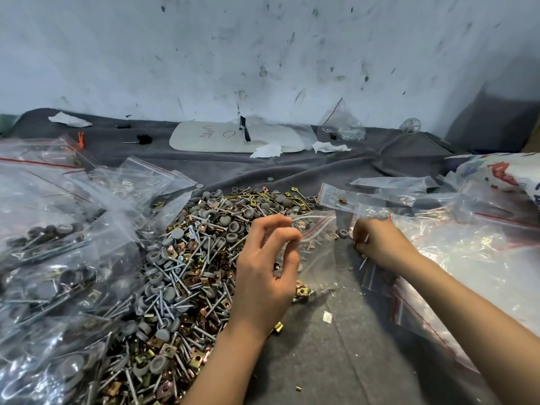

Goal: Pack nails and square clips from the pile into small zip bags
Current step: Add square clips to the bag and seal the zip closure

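A big pile (187,258) of silver nails, brass and copper square clips and grey caps covers the grey cloth in the middle. My left hand (266,267) pinches the red-striped mouth of a small clear zip bag (320,258), holding it open over the pile's right edge. A few clips lie in the bag's bottom corner. My right hand (377,244) is just right of the bag, fingers curled around several nails whose tips stick out below the fist.
Filled zip bags (58,258) are heaped along the left. Empty zip bags (467,252) lie in a stack on the right, with a printed sack (502,171) behind. A white board (233,138), tissue scraps and a small bag of screws (342,127) sit by the stained wall.
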`<state>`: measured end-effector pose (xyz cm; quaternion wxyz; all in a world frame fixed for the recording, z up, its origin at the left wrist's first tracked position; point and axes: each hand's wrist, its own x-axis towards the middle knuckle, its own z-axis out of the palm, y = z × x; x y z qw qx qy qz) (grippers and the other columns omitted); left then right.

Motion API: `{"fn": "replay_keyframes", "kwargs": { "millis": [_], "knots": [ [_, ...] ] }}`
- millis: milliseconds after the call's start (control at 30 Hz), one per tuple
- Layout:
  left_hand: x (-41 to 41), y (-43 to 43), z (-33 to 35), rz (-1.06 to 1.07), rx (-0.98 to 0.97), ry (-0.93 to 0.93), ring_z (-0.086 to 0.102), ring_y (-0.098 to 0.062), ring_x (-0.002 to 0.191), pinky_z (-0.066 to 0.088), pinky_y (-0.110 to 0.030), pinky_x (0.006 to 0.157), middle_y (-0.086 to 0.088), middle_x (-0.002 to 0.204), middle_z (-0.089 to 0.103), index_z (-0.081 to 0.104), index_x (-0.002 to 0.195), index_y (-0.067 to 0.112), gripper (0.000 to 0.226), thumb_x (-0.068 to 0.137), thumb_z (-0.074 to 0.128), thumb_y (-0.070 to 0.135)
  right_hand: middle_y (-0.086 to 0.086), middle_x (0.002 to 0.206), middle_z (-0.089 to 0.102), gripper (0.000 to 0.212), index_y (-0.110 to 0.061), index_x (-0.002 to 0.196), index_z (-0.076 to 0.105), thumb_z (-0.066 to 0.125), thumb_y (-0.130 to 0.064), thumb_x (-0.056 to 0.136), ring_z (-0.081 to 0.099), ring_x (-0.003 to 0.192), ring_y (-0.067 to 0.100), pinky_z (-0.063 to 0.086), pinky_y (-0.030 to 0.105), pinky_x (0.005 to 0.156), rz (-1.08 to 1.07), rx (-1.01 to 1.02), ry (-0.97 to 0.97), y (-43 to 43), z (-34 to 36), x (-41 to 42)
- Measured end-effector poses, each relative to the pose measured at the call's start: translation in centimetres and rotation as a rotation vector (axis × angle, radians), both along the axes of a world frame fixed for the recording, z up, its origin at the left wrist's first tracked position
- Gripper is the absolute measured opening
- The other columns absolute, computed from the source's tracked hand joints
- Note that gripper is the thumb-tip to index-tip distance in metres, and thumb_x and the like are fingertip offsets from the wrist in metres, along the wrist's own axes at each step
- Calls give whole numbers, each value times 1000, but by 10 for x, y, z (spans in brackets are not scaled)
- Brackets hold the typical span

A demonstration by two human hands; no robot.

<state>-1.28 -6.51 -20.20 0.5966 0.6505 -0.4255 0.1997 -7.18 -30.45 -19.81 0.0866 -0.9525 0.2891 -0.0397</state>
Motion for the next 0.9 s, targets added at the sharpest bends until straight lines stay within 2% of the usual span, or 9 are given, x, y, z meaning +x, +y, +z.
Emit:
{"fn": "replay_keyframes", "kwargs": {
  "millis": [133, 233, 333, 400, 467, 533, 633, 733, 900],
  "knots": [
    [-1, 0, 1, -2, 4, -2, 51, 1, 103, 40, -7, 86, -3, 108, 55, 59, 94, 16, 11, 85, 53, 11, 4, 83, 62, 18, -15, 82, 59, 71, -3, 79, 57, 82, 23, 39, 28, 69, -17, 124, -138, 8, 10, -3],
    [-1, 0, 1, -4, 17, -8, 52, -1, 103, 40, -7, 86, -5, 108, 55, 61, 93, 12, 11, 85, 54, 10, 9, 78, 66, 13, -15, 82, 65, 75, -7, 79, 60, 71, 18, 45, 23, 65, -9, 325, -567, 32, 46, -6],
    [-2, 0, 1, 4, 27, -19, 52, -1, 102, 39, -7, 87, -5, 108, 56, 62, 93, 11, 11, 85, 54, 10, 1, 75, 70, 15, -20, 81, 68, 75, -8, 78, 66, 71, 10, 52, 17, 67, 270, 513, -855, 71, 96, -14],
    [-2, 0, 2, 14, 26, -34, 52, 0, 102, 38, -7, 87, -6, 108, 57, 63, 93, 8, 11, 88, 54, 12, -4, 78, 70, 13, -19, 84, 69, 76, -9, 78, 66, 76, 10, 53, 21, 73, 495, 411, -789, 97, 113, -18],
    [-2, 0, 2, 17, 17, -43, 52, 0, 101, 39, -8, 86, -7, 107, 57, 64, 93, 6, 14, 91, 53, 13, -15, 77, 67, 12, -21, 84, 70, 77, -13, 78, 60, 79, 4, 48, 21, 75, 548, 242, -641, 113, 114, -17],
    [-3, 0, 1, 12, 9, -39, 52, -1, 102, 40, -9, 86, -6, 108, 56, 62, 95, 7, 12, 89, 53, 12, -18, 81, 63, 8, -22, 85, 71, 75, -18, 79, 55, 85, 5, 45, 27, 79, 513, 160, -529, 116, 106, -16],
    [-2, 1, 1, 7, 3, -16, 51, -1, 104, 39, -9, 87, -3, 109, 55, 59, 96, 15, 13, 85, 52, 11, -7, 89, 65, 4, -19, 86, 71, 71, -19, 83, 60, 88, 13, 49, 33, 78, 480, 232, -609, 108, 97, -19],
    [-1, 1, 0, 16, 2, -5, 52, -1, 104, 38, -8, 88, -2, 109, 55, 61, 93, 13, 13, 84, 53, 10, -8, 81, 67, 3, -17, 83, 70, 69, -16, 85, 61, 77, 8, 49, 25, 70, 358, 320, -718, 91, 89, -18],
    [1, 2, 1, 52, -25, 29, 55, -5, 103, 44, -15, 87, -1, 108, 57, 62, 94, 9, 13, 85, 53, 11, -3, 80, 69, 11, -21, 83, 67, 64, -12, 88, 58, 68, -1, 42, 8, 58, 45, 328, -616, 53, 54, -4]
  ]
}}
